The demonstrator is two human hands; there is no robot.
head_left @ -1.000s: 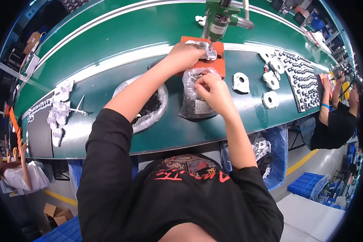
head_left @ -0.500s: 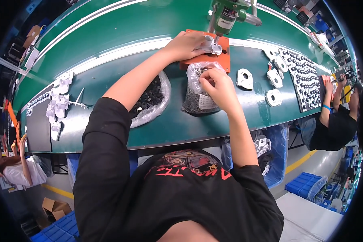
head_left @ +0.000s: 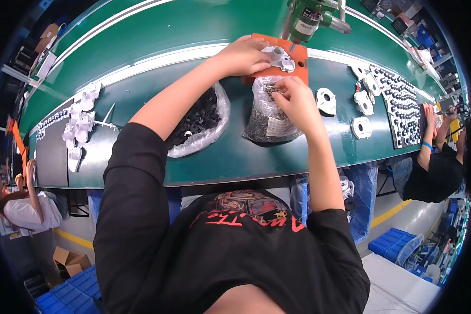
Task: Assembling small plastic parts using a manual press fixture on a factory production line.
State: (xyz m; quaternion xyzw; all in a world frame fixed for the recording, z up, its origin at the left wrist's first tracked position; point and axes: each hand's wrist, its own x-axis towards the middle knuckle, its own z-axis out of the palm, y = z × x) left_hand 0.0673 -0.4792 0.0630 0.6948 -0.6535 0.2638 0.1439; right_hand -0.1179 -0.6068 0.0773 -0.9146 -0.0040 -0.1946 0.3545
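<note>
At the far middle, my left hand point(head_left: 244, 56) rests at the left edge of an orange fixture block point(head_left: 275, 41). Its fingers and thumb close on the near-left end of a white cast part point(head_left: 281, 58) lying on the block. The tip of a green drill-press-like machine point(head_left: 303, 23) hangs over the part's right side. My right hand point(head_left: 298, 102) is closed in a pinch at the mouth of a clear bag point(head_left: 261, 107) of small metal screws. Whatever sits between its fingertips is too small to make out.
Left of the bag lies an open plastic bag point(head_left: 222, 112) of black parts. White castings point(head_left: 81, 125) stand at the left; others point(head_left: 361, 127) lie at the right beside a tray of black-topped pieces point(head_left: 400, 107). Co-workers point(head_left: 434, 172) sit at both ends. Blue-lined bins point(head_left: 363, 209) stand below.
The view has shifted slightly, moving the bench things rightward in it. My left hand has slid a little left along the part. My right fingers are still at the screw bag's mouth.
</note>
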